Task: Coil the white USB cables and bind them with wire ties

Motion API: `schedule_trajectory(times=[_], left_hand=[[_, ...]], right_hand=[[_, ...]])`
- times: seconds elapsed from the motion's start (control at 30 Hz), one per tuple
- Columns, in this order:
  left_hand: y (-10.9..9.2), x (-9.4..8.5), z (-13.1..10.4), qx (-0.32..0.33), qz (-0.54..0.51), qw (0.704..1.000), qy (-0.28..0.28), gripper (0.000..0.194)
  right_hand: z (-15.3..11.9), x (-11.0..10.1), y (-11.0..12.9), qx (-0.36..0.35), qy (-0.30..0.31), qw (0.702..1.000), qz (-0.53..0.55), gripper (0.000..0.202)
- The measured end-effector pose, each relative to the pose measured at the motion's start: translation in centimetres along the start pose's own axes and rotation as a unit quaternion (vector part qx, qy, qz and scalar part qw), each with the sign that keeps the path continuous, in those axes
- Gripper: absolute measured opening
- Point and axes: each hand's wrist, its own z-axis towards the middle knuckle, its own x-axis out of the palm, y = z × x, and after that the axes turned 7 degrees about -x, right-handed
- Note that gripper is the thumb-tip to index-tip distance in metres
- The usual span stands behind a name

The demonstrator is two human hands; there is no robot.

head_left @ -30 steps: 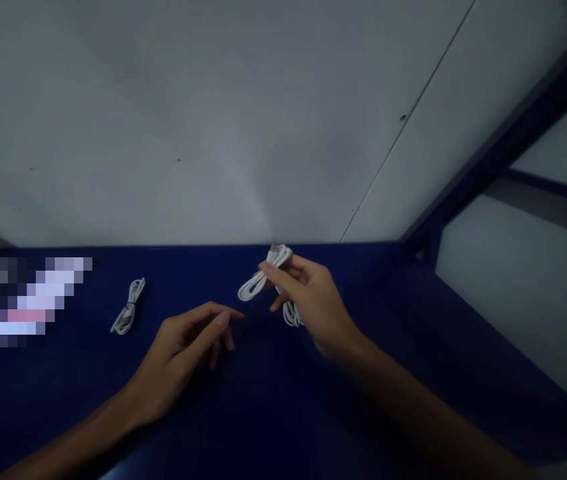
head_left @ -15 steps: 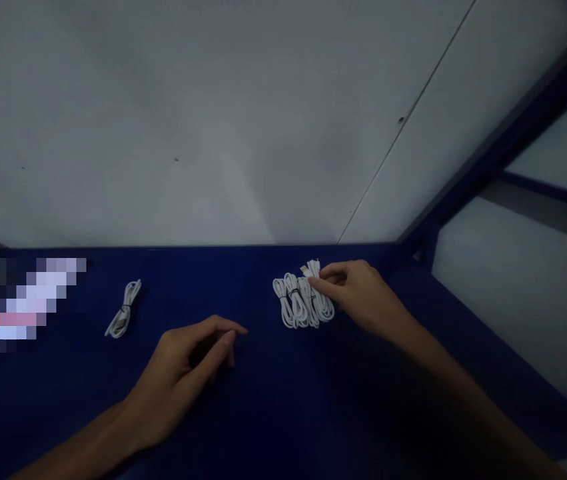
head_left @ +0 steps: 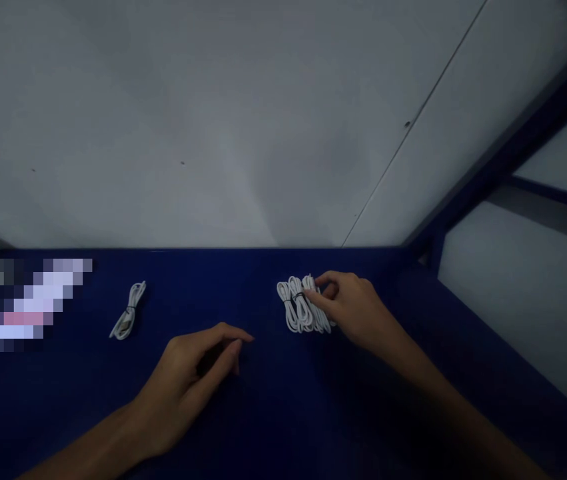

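Several coiled white cables, bound with dark ties, lie side by side in a row on the blue tabletop. My right hand is at the row's right end, thumb and forefinger closed on the rightmost white cable, which the fingers partly cover. To the left of the row, my left hand hovers low over the table. It holds nothing, its fingers loosely bent and a gap showing between thumb and forefinger. Apart from the others, a single tied white cable lies beyond my left hand, its plug near the lower end.
A pale wall panel rises behind the table's back edge. Blue frame bars stand on the right. At far left a blurred-out bright object lies on the blue table, with a white item beside it.
My right hand has lowered slightly, and the cable end with a plug that stuck up by its fingers is now down at the row. The view has shifted slightly; my left hand keeps its pose.
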Motion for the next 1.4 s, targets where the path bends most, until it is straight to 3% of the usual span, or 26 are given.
schedule_trajectory(times=[0.3, 0.53, 0.8, 0.97, 1.17, 1.4], left_hand=[[0.7, -0.1, -0.1, 0.047, 0.020, 0.999, 0.006, 0.029], [1.3, -0.2, 0.2, 0.068, 0.043, 0.997, 0.002, 0.027], [1.1, 0.0, 0.0, 0.123, 0.057, 0.991, 0.009, 0.025], [1.3, -0.2, 0.2, 0.141, 0.077, 0.987, 0.020, 0.025], [1.8, -0.4, 0.1, 0.187, 0.094, 0.978, 0.010, 0.028], [2.3, -0.6, 0.4, 0.260, 0.143, 0.955, -0.022, 0.032]], right_hand=[[0.2, -0.4, -0.6, 0.017, -0.066, 0.998, 0.005, 0.028], [-0.1, 0.6, -0.9, 0.005, -0.027, 0.999, 0.031, 0.034], [-0.2, 1.0, -1.5, -0.004, -0.050, 0.998, 0.044, 0.021], [0.2, 0.7, -1.8, -0.003, -0.092, 0.994, 0.058, 0.031], [0.5, 1.4, -1.9, -0.013, -0.073, 0.997, 0.034, 0.032], [0.3, 1.3, -2.3, 0.002, -0.108, 0.994, -0.030, 0.042]])
